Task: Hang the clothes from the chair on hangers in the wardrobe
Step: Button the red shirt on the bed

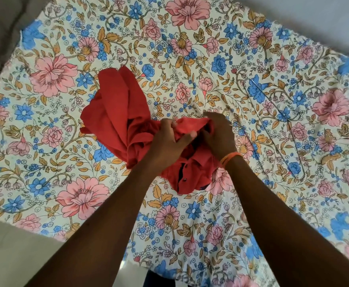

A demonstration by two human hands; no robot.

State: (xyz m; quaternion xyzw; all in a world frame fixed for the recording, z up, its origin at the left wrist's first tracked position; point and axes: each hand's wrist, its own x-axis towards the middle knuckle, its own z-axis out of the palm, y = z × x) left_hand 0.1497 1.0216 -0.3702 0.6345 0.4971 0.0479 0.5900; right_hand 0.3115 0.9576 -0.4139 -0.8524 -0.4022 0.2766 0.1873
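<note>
**Red shirt bunched on the flowery bed**

We see a red shirt point(119, 119) lying crumpled in the middle of the flowery sheet point(190, 48). Our left hand point(169, 139) and right hand point(219, 137) sit side by side at the near part of the shirt, fingers curled tight around its cloth. A thin wire hanger point(273, 129) lies flat on the sheet, right of the shirt. An orange band point(230, 158) wraps the right wrist.
</note>
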